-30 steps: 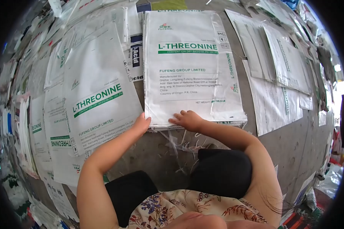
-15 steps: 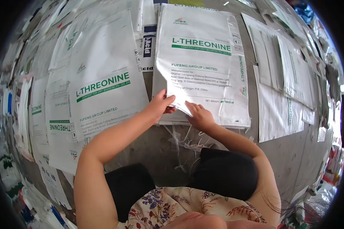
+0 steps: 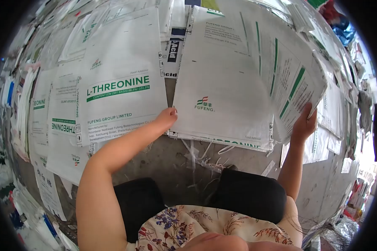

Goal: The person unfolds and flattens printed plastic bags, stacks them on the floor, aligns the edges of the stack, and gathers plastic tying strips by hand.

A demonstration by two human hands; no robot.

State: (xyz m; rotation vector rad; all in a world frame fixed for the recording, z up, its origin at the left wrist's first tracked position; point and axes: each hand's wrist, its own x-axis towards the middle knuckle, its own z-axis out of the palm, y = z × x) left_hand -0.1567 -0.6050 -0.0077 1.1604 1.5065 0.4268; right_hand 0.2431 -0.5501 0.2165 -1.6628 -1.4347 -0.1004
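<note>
A stack of white printed sacks [image 3: 226, 83] lies on the floor in front of me, green lettering and a FUFENG logo on the exposed face. My right hand [image 3: 304, 123] grips the edge of a sack [image 3: 299, 71] that is lifted and bent over toward the right, its printed side partly blurred. At the stack's lower left edge, my left hand [image 3: 168, 118] is closed with its fingers curled; what it pinches, if anything, is hidden. To the left of that hand lies another white sack marked L-THREONINE [image 3: 121, 90].
More white sacks [image 3: 63, 125] overlap along the left, and another pile [image 3: 333, 100] is on the right behind my right hand. Loose white strings [image 3: 203, 154] lie on the grey floor [image 3: 176, 163] before my knees. A dark-labelled Acid sack [image 3: 174, 52] shows between the stacks.
My right hand has swung far to the right, carrying the sack's edge with it and uncovering a FUFENG face. My left hand has shifted slightly left and down.
</note>
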